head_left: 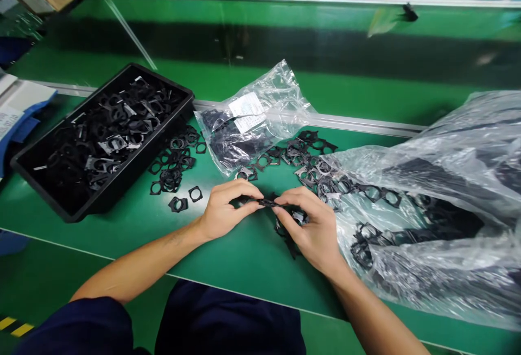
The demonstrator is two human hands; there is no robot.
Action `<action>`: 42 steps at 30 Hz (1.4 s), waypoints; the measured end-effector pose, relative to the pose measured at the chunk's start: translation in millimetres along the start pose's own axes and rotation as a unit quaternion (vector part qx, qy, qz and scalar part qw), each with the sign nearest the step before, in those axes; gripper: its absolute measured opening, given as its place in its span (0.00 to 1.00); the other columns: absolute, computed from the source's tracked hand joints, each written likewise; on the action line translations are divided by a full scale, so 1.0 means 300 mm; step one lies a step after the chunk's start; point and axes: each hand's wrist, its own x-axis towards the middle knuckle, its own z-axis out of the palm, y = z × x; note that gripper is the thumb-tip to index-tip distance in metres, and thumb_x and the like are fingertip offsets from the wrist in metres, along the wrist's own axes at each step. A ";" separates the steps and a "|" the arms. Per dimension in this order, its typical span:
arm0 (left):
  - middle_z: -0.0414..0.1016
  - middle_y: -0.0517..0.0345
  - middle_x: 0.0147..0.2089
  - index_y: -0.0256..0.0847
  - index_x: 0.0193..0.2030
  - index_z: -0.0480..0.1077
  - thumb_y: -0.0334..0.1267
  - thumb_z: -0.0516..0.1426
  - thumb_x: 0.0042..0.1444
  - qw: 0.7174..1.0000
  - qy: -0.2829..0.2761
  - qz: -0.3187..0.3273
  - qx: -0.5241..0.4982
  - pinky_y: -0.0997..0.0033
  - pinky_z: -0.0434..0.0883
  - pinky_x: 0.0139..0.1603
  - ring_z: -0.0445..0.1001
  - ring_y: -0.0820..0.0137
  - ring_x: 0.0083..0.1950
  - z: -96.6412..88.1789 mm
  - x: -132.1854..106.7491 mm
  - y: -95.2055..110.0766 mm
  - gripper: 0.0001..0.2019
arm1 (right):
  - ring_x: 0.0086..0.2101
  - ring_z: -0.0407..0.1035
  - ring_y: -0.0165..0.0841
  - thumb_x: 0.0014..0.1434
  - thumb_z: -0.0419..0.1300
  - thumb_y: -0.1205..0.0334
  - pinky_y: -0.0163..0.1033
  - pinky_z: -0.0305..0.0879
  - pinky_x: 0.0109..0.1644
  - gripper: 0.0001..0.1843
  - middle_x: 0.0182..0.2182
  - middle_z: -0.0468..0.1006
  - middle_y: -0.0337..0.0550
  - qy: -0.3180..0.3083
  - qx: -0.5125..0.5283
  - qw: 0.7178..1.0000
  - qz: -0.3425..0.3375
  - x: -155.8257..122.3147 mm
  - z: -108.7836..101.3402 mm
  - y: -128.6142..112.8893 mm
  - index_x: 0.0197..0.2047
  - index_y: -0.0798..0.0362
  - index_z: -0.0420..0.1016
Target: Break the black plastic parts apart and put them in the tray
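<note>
Head view: our left hand (228,207) and right hand (312,227) pinch a thin black part (268,202) between them above the desk (228,262); we can't tell whether it is one piece or two. We'd do well to pinch lightly and evenly, so it doesn't bend. Loose frames (292,247) under our right hand and the large plastic bag (439,279) crowd that side; the black bin (122,181) stands left.
</note>
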 end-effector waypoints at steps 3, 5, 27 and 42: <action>0.82 0.55 0.33 0.40 0.36 0.78 0.34 0.64 0.60 1.000 0.006 0.006 -0.004 0.71 0.75 0.38 0.79 0.70 0.35 0.000 0.004 0.002 0.02 | 0.35 0.75 0.36 0.62 0.64 0.65 0.42 0.74 0.41 0.03 0.34 0.81 0.43 -0.004 0.001 1.000 -0.006 0.001 0.003 0.001 0.38 0.48 0.80; 0.81 0.55 0.33 0.40 0.35 0.78 0.34 0.65 0.60 1.000 0.009 0.011 -0.002 0.70 0.75 0.37 0.79 0.70 0.34 0.000 0.006 0.003 0.03 | 0.34 0.75 0.36 0.62 0.64 0.65 0.42 0.74 0.39 0.03 0.34 0.81 0.43 -0.005 0.006 1.000 -0.001 0.000 0.004 0.001 0.38 0.48 0.80; 0.82 0.54 0.36 0.41 0.38 0.80 0.34 0.65 0.60 0.998 -0.010 -0.015 -0.068 0.68 0.77 0.41 0.79 0.69 0.38 -0.001 0.002 0.014 0.01 | 0.32 0.74 0.34 0.62 0.64 0.64 0.41 0.76 0.37 0.02 0.37 0.79 0.44 0.006 0.082 0.994 0.073 -0.006 0.010 0.006 0.37 0.48 0.78; 0.81 0.53 0.36 0.39 0.37 0.79 0.34 0.65 0.60 0.992 -0.021 -0.067 -0.101 0.71 0.75 0.41 0.78 0.70 0.39 -0.004 0.008 0.009 0.02 | 0.31 0.74 0.33 0.61 0.64 0.71 0.39 0.73 0.36 0.07 0.32 0.80 0.41 0.018 0.032 0.999 -0.020 0.004 0.000 0.009 0.35 0.49 0.78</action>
